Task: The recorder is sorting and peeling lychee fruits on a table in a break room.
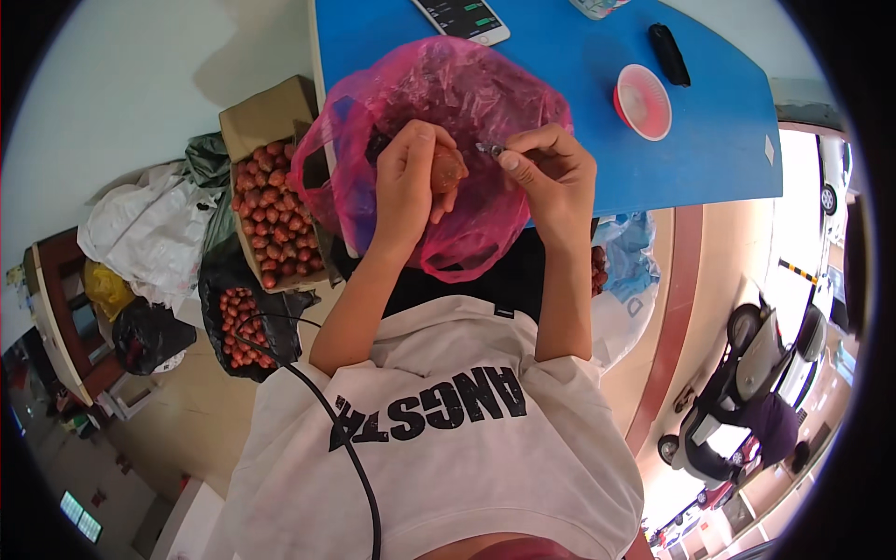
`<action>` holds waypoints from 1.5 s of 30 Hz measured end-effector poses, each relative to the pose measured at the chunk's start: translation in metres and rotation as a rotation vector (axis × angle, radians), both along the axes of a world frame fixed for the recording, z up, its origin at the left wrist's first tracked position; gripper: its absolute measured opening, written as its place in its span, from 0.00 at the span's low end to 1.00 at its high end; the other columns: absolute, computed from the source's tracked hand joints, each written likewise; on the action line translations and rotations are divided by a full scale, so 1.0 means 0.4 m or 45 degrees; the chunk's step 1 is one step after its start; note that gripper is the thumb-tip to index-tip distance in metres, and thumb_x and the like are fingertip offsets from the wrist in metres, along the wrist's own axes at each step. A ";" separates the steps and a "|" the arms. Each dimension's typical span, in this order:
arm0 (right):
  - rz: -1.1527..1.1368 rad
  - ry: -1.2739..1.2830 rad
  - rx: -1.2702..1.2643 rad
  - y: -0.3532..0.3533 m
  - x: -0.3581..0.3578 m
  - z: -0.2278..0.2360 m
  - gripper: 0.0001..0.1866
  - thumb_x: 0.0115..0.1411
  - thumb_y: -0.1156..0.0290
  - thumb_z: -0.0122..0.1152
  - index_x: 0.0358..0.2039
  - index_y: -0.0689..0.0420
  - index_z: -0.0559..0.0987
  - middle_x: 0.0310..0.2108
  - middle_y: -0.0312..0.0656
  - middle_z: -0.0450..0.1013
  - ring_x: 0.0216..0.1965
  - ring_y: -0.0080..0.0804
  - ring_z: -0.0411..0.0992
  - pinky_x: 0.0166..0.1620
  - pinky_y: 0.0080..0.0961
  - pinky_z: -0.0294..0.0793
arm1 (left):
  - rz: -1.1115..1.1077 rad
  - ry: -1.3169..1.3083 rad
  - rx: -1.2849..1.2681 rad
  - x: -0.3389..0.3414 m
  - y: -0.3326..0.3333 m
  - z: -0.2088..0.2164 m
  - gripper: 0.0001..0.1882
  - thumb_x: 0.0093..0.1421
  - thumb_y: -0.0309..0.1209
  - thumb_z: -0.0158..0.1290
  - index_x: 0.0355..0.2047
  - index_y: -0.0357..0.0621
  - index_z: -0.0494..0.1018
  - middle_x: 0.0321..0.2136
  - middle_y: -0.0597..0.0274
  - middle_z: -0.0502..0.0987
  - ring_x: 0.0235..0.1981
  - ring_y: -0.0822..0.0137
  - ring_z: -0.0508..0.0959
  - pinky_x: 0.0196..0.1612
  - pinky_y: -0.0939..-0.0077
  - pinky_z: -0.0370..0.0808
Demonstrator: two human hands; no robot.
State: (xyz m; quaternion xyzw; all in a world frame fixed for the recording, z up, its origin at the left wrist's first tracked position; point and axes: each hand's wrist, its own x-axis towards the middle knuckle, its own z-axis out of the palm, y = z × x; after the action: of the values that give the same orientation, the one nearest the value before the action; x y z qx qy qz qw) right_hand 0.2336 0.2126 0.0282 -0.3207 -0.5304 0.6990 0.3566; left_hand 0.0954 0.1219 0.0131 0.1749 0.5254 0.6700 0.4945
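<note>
My left hand [408, 177] is curled around a roundish reddish-brown fruit [448, 170], its kind unclear, with the fruit's right side showing past the fingers. Just to the right, my right hand [553, 177] pinches a small dark tool with a shiny metal tip [490, 148] between thumb and fingers. The tip points toward the fruit, with a small gap between them. Both hands are above a pink translucent plastic bag [485, 84], spread open at the table's near edge. What lies deep in the bag is hard to make out.
The blue table [709, 159] carries a phone [464, 19], a pink bowl [642, 103] and a black case [668, 54]. At left stand a cardboard box of red fruits [277, 215] and a black bag with smaller ones [245, 327]. A dark cable [350, 448] crosses my shirt.
</note>
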 end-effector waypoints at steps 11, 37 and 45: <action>0.170 -0.081 -0.004 -0.035 -0.011 0.022 0.08 0.51 0.88 0.65 0.32 0.63 0.81 0.30 0.40 0.78 0.28 0.22 0.71 0.33 0.13 0.71 | 0.086 0.105 0.009 -0.013 -0.013 -0.022 0.15 0.69 0.38 0.39 0.34 0.42 0.70 0.26 0.59 0.74 0.12 0.77 0.63 0.11 0.88 0.56; 0.192 -0.095 0.034 -0.010 0.013 -0.071 0.10 0.51 0.91 0.59 0.29 0.62 0.79 0.31 0.39 0.77 0.27 0.23 0.70 0.32 0.15 0.71 | 0.141 0.686 -0.092 0.032 0.023 -0.063 0.09 0.59 0.24 0.44 0.23 0.40 0.72 0.14 0.72 0.64 0.16 0.79 0.57 0.21 0.82 0.54; 0.174 -0.087 0.079 -0.016 0.007 -0.077 0.10 0.50 0.92 0.59 0.28 0.62 0.79 0.31 0.39 0.78 0.27 0.23 0.71 0.32 0.15 0.72 | 0.203 0.592 -0.086 0.032 0.024 -0.077 0.09 0.59 0.24 0.44 0.24 0.40 0.72 0.13 0.71 0.65 0.16 0.79 0.56 0.21 0.82 0.53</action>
State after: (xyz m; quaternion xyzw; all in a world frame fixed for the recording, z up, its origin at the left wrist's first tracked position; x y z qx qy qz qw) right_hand 0.2364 0.2061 -0.0027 -0.2961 -0.5844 0.6937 0.2993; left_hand 0.1084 0.1317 -0.0176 0.2658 0.6591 0.6308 0.3115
